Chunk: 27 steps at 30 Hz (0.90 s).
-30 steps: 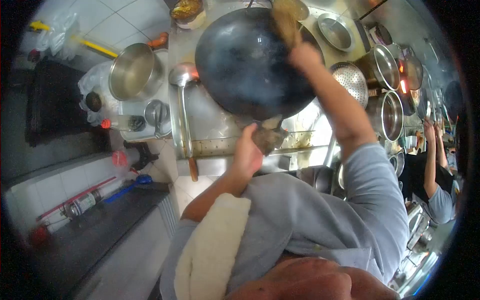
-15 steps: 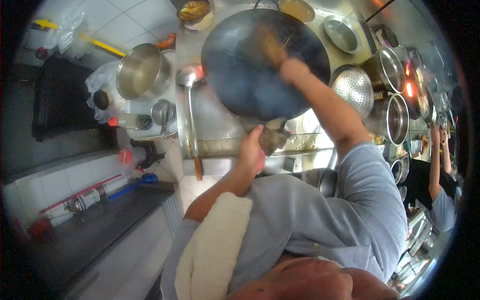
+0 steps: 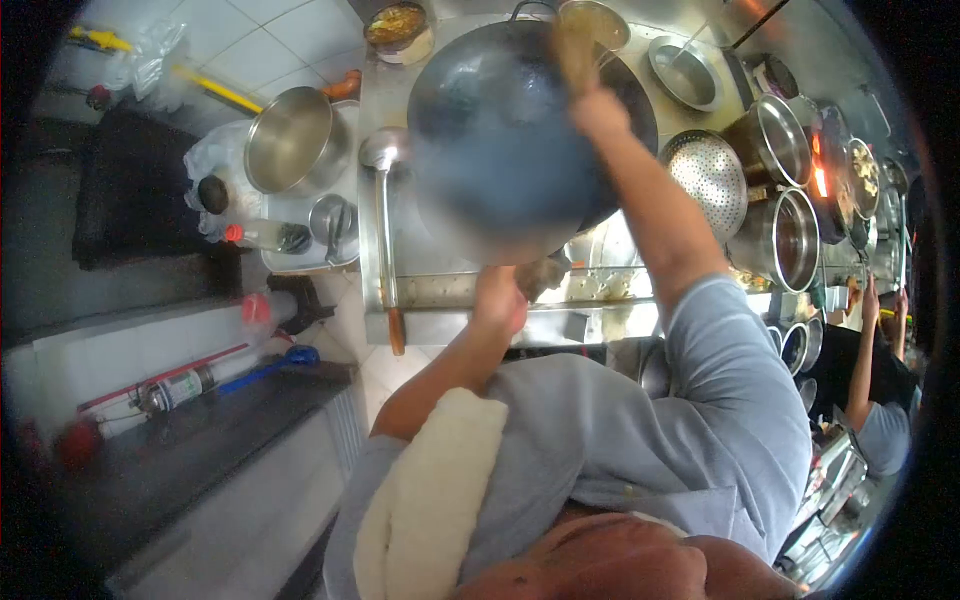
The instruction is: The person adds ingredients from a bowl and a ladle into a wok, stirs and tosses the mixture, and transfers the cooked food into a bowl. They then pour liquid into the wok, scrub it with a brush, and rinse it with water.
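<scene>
A large dark wok (image 3: pixel 490 130) fills the upper middle of the head view, with pale steam or smoke blurring its inside. My right hand (image 3: pixel 600 115) is closed around a brown wok brush (image 3: pixel 574 55), smeared by motion, at the wok's far right rim. At the near rim, my left hand (image 3: pixel 500 302) is closed, thumb up, around a dark rag (image 3: pixel 543 279). Whether a wok handle lies under the rag is hidden. Left of the wok lies a long steel ladle (image 3: pixel 385 225) with a wooden handle end.
A perforated strainer (image 3: pixel 704 182) and steel pots (image 3: pixel 795 238) stand to the right. A deep steel pot (image 3: pixel 292 145) and a red-capped bottle (image 3: pixel 265 236) sit left. Behind are a food tub (image 3: pixel 400 48) and a bowl (image 3: pixel 612 28). Another person's arms (image 3: pixel 866 350) show far right.
My right hand has moved the brush up and right, from inside the wok to its far rim. The wok's near edge has shifted or tilted slightly toward me. My left hand keeps its hold.
</scene>
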Each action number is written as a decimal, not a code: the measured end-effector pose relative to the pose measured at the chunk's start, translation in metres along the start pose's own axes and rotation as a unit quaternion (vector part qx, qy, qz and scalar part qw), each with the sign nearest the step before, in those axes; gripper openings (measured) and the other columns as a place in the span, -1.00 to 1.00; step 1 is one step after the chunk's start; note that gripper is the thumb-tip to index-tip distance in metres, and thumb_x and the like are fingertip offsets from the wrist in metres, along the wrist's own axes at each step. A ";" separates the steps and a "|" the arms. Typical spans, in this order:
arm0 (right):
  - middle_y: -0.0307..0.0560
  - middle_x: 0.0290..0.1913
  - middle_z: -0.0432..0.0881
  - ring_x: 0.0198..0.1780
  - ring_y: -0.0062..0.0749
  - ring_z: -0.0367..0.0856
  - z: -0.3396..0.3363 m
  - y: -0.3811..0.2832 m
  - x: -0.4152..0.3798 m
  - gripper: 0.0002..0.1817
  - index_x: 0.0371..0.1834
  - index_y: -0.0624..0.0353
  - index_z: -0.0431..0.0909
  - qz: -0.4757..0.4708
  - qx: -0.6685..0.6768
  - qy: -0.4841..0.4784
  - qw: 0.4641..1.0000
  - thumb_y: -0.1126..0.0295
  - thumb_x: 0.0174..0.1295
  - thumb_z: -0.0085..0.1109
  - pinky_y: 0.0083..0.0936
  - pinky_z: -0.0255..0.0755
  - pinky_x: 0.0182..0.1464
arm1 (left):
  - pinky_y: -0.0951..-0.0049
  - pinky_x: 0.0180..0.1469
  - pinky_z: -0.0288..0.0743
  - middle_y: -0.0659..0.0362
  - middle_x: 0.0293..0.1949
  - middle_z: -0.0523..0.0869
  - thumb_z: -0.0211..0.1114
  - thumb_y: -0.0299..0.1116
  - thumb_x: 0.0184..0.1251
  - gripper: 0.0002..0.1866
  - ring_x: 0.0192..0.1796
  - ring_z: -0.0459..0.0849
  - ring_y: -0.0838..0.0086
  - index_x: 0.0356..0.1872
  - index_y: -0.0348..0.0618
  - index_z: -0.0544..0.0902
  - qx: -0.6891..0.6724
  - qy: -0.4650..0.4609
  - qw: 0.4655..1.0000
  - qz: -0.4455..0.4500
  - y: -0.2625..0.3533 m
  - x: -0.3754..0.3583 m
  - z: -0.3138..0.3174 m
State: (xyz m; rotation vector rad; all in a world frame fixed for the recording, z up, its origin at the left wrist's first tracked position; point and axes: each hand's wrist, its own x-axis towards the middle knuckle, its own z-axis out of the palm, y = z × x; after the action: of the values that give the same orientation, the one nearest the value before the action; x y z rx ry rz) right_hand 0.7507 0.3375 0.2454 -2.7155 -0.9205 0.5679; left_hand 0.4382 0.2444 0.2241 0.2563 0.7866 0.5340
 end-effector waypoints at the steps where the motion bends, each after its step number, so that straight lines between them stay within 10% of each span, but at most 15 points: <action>1: 0.27 0.20 0.61 0.12 0.05 0.68 0.044 -0.001 -0.003 0.03 0.64 0.04 -0.15 -0.127 -0.146 -0.074 0.978 0.22 0.17 0.30 -0.08 0.56 0.15 | 0.23 0.25 0.50 0.08 0.20 0.58 0.24 -0.34 0.48 -0.57 0.21 0.59 0.30 0.28 -0.28 0.43 0.009 0.011 1.000 0.016 0.000 0.002 0.002; 2: 0.19 0.05 0.70 0.01 0.09 0.71 0.083 -0.006 -0.022 -0.58 0.09 0.16 0.62 -0.246 -0.139 -0.081 0.956 0.30 0.13 0.25 -0.10 0.58 0.08 | 0.23 0.25 0.50 0.08 0.20 0.58 0.24 -0.34 0.48 -0.57 0.21 0.59 0.30 0.28 -0.28 0.43 0.010 0.011 1.000 0.020 -0.001 0.004 0.001; 6: 0.16 0.18 0.66 0.11 -0.12 0.66 0.027 0.002 -0.063 -0.20 0.40 0.10 0.45 -0.359 0.049 -0.400 0.842 0.17 -0.02 0.37 -0.19 0.48 0.18 | 0.23 0.29 0.45 0.09 0.20 0.58 0.22 -0.36 0.49 -0.57 0.23 0.57 0.29 0.29 -0.26 0.42 0.014 0.020 0.999 0.042 -0.004 -0.003 0.005; 8: 0.12 0.21 0.64 0.11 -0.17 0.65 -0.020 0.033 -0.011 -0.16 0.45 0.04 0.41 -0.299 -0.130 -0.378 0.867 0.17 -0.01 0.40 -0.23 0.48 0.16 | 0.24 0.30 0.44 0.09 0.21 0.58 0.21 -0.37 0.49 -0.57 0.23 0.57 0.29 0.30 -0.26 0.42 0.015 0.023 0.998 0.059 0.002 -0.014 0.021; 9: 0.22 0.15 0.64 0.01 -0.06 0.69 -0.033 0.048 -0.008 -0.13 0.49 0.14 0.27 -0.194 -0.154 -0.129 0.960 0.16 0.05 0.37 -0.19 0.55 0.08 | 0.25 0.29 0.45 0.09 0.19 0.59 0.21 -0.34 0.49 -0.57 0.23 0.57 0.29 0.30 -0.26 0.42 0.077 0.039 0.995 0.042 0.007 -0.027 0.027; 11: 0.38 -0.06 0.69 -0.14 0.04 0.75 -0.026 0.111 0.049 -0.08 0.55 0.28 0.00 -0.111 -0.104 0.309 0.939 0.10 0.23 0.25 -0.16 0.63 0.02 | 0.25 0.28 0.46 0.08 0.18 0.60 0.21 -0.32 0.49 -0.56 0.22 0.58 0.29 0.30 -0.26 0.42 0.141 0.056 0.988 0.039 0.018 -0.040 0.022; 13: 0.35 -0.14 0.71 -0.11 0.07 0.75 -0.086 0.088 -0.015 -0.03 0.58 0.32 -0.07 0.021 0.046 0.263 0.963 0.11 0.23 0.22 -0.17 0.60 -0.03 | 0.26 0.13 0.54 0.07 0.10 0.63 0.31 -0.23 0.42 -0.51 0.08 0.64 0.29 0.24 -0.27 0.46 0.194 0.034 0.980 -0.010 0.011 -0.056 -0.016; 17: 0.31 0.20 0.57 0.10 0.00 0.67 -0.060 0.120 -0.133 -0.01 0.61 0.21 -0.03 -0.130 0.289 0.379 0.869 0.04 0.24 0.29 -0.16 0.53 0.10 | 0.18 0.09 0.54 -0.01 0.08 0.65 0.34 -0.22 0.36 -0.49 0.07 0.65 0.17 0.22 -0.27 0.47 0.422 0.045 0.904 0.048 -0.001 -0.047 -0.128; 18: 0.29 0.36 0.44 0.25 0.00 0.56 -0.031 0.126 -0.162 -0.03 0.63 0.18 -0.05 -0.097 0.292 0.385 0.870 0.10 0.26 0.29 -0.23 0.43 0.25 | 0.14 0.11 0.53 -0.05 0.06 0.64 0.33 -0.23 0.35 -0.55 0.08 0.64 0.09 0.15 -0.25 0.49 0.642 0.127 0.752 0.079 -0.003 -0.048 -0.148; 19: 0.26 0.42 0.40 0.38 -0.04 0.46 -0.034 0.108 -0.217 -0.02 0.64 0.13 -0.05 -0.076 0.406 0.264 0.871 0.12 0.24 0.31 -0.30 0.30 0.39 | 0.10 0.12 0.52 -0.09 0.04 0.63 0.31 -0.23 0.33 -0.60 0.10 0.62 0.00 0.09 -0.23 0.52 0.811 0.202 0.539 0.101 -0.005 -0.049 -0.164; 27: 0.04 0.51 0.35 0.50 -0.21 0.33 -0.039 0.003 -0.187 -0.04 0.60 -0.08 0.18 -0.364 0.370 -0.091 0.850 0.18 0.10 0.46 -0.39 0.14 0.49 | 0.02 -0.01 0.51 -0.09 -0.13 0.61 0.39 -0.27 0.16 -0.66 -0.03 0.60 -0.07 -0.13 -0.21 0.52 0.806 0.138 0.509 0.267 -0.001 -0.053 -0.208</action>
State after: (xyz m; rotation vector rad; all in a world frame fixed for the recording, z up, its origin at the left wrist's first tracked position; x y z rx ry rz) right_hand 0.6323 0.2165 0.3335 -1.4977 -1.3226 0.7920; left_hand 0.2563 0.2189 0.1136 2.3090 1.3429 0.2162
